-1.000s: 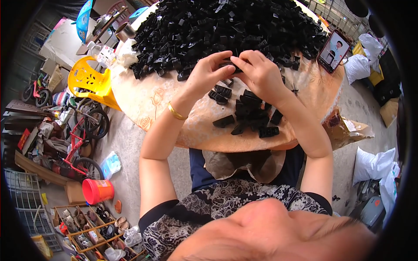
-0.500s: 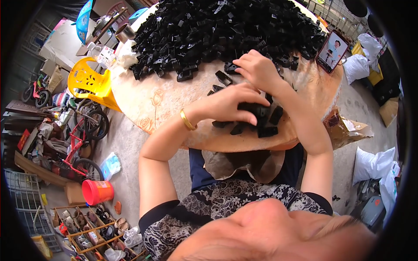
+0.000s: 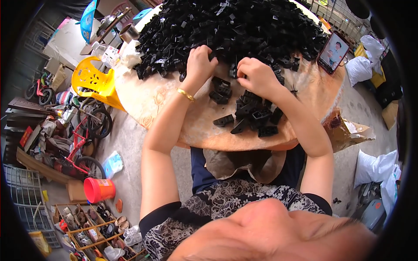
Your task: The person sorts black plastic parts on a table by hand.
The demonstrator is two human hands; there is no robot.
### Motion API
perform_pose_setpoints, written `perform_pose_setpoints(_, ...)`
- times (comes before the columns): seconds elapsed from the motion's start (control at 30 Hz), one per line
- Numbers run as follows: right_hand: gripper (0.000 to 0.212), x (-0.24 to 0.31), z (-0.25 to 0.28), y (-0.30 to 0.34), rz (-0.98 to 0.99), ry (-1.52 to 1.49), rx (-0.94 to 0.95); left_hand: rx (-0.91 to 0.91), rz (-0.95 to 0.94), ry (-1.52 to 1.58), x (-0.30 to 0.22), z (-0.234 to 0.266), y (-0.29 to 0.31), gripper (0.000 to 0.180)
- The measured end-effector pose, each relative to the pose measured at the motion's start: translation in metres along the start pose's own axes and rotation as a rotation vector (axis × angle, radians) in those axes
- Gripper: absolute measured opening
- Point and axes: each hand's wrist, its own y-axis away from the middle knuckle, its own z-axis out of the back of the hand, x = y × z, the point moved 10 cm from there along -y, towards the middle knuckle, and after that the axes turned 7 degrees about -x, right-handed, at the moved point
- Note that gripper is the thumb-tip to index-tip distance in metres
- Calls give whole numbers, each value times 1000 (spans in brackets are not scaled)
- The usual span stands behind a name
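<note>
A large heap of small black plastic parts [image 3: 226,32] covers the far side of the table. At its near edge my left hand [image 3: 201,67], with a gold bangle on the wrist, curls its fingers round a dark part, mostly hidden. To its right, my right hand [image 3: 257,77] is bent with fingertips pinched at a black part beside the heap. Between my forearms lies a smaller pile of black parts [image 3: 252,111], close to the table's near edge. A few more parts [image 3: 221,89] sit just left of that pile.
The round table has a peach patterned cloth [image 3: 163,102]. A phone [image 3: 333,52] stands upright at its right edge. Left are a yellow chair [image 3: 93,82], a bicycle [image 3: 80,148], a red bucket [image 3: 99,190] and a shoe rack [image 3: 98,235]. White sacks [image 3: 374,167] lie right.
My left hand has moved from over the small pile, away from me, to the heap's edge. My right hand has come slightly nearer, and the small pile is now more exposed.
</note>
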Motion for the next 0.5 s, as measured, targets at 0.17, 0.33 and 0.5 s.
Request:
perform_pose_setpoints(0.17,19,-46,8,2,-463,-682,-196,133,492,880,-5,-13,20,25)
perform_pose_setpoints(0.33,16,-38,15,2,-469,-703,-273,193,435,972,-42,-4,30,27)
perform_pose_setpoints(0.5,13,-22,23,1,-424,-739,-316,239,757,1626,-35,-16,39,29)
